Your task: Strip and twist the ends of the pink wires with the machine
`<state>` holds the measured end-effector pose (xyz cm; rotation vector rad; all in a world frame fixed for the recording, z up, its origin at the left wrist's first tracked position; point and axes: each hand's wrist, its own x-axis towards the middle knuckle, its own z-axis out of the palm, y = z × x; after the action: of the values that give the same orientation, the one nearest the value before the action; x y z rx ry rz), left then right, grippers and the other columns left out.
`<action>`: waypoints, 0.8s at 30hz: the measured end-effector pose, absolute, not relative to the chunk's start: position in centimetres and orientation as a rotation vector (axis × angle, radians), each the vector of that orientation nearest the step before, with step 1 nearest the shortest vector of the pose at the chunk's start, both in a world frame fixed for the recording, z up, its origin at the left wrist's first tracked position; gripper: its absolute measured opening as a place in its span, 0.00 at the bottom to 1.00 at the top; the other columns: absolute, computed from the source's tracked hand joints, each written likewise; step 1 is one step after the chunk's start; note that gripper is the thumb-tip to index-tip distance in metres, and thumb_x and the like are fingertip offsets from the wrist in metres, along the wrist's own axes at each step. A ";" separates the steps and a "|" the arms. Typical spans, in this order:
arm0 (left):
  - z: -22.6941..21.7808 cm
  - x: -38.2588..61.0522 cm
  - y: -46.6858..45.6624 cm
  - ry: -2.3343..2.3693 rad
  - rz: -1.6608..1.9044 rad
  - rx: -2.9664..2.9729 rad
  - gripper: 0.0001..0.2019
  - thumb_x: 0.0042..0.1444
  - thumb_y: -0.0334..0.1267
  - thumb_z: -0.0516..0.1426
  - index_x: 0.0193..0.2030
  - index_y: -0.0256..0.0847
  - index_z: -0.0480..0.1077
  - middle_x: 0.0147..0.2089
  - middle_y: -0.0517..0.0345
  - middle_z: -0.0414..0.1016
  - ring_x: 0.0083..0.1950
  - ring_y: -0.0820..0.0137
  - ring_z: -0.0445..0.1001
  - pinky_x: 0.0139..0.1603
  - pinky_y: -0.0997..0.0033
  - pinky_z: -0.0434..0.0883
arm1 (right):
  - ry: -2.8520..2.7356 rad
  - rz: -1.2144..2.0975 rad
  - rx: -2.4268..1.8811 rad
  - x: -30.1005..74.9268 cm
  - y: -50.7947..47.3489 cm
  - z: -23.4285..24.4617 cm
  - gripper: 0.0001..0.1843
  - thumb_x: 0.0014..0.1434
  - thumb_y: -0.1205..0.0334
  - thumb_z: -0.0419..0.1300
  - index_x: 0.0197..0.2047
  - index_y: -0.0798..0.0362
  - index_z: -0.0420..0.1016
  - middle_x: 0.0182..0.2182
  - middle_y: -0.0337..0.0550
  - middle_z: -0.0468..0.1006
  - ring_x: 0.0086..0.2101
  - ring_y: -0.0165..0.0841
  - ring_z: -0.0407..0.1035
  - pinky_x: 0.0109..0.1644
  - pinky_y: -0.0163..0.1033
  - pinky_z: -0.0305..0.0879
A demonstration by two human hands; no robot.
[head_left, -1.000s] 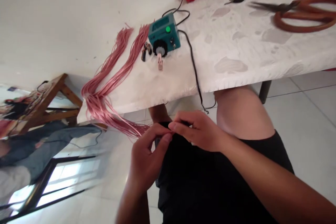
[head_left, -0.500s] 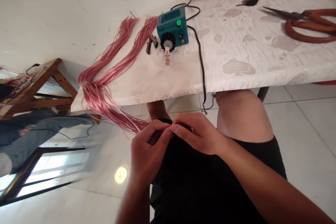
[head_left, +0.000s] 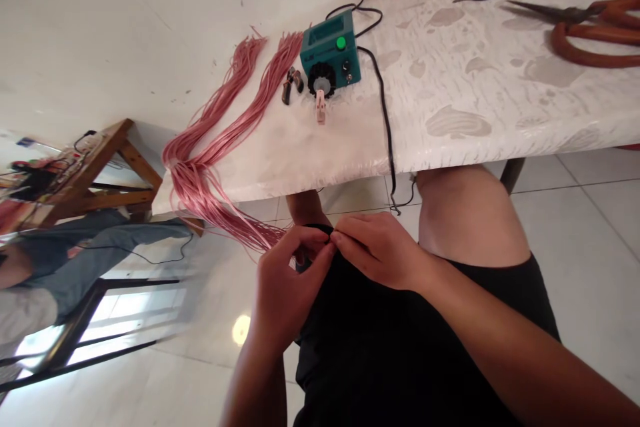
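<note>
Pink cords [head_left: 200, 173] trailed off the table edge [head_left: 320, 190] toward the left hand [head_left: 290, 287], curled in a pinch against the right hand [head_left: 380, 250] above black shorts [head_left: 400, 347], their grip hidden, and a hard tug could have dragged the cords down.

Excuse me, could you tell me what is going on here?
A person in black shorts has the left grip and right grip together at the fingertips over their lap, where long glossy pink strands trailing off the white mottled table run in; whatever they pinch is too small to make out. On the table sit a teal box with a green button and large brown-handled scissors. A person in blue jeans is off to the left.
</note>
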<state>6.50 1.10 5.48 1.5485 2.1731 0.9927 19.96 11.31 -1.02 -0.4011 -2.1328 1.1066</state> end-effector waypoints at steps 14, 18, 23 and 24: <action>5.0 6.3 0.6 2.119 0.979 1.433 0.02 0.61 0.37 0.61 0.37 0.46 0.75 0.37 0.65 0.79 0.40 0.71 0.76 0.38 0.72 0.70 | -1.964 1.549 -0.397 20.3 11.6 -0.2 0.12 0.67 0.64 0.55 0.30 0.54 0.69 0.24 0.30 0.67 0.26 0.23 0.60 0.32 0.32 0.54; 4.9 6.3 0.6 2.129 1.000 1.464 0.02 0.61 0.35 0.61 0.38 0.47 0.75 0.37 0.66 0.79 0.40 0.73 0.76 0.39 0.73 0.70 | -1.997 1.569 -0.401 20.2 11.6 -0.2 0.12 0.66 0.65 0.53 0.29 0.54 0.68 0.24 0.30 0.66 0.27 0.24 0.60 0.33 0.33 0.54; 4.9 6.5 0.8 2.118 0.971 1.613 0.05 0.61 0.30 0.60 0.37 0.46 0.75 0.36 0.68 0.78 0.39 0.75 0.74 0.41 0.74 0.69 | -2.004 1.606 -0.405 20.3 11.7 -0.3 0.12 0.65 0.65 0.52 0.28 0.53 0.66 0.24 0.31 0.66 0.27 0.24 0.60 0.32 0.33 0.54; 5.0 6.5 0.8 2.116 0.958 1.644 0.06 0.61 0.30 0.60 0.36 0.46 0.75 0.36 0.68 0.78 0.38 0.75 0.74 0.41 0.75 0.68 | -2.008 1.611 -0.407 20.3 11.7 -0.3 0.12 0.65 0.65 0.52 0.28 0.53 0.66 0.24 0.31 0.66 0.27 0.24 0.60 0.32 0.33 0.54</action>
<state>6.52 0.82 5.00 1.6442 2.1164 0.9579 20.27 11.68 -0.28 -0.4070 -2.0081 1.6107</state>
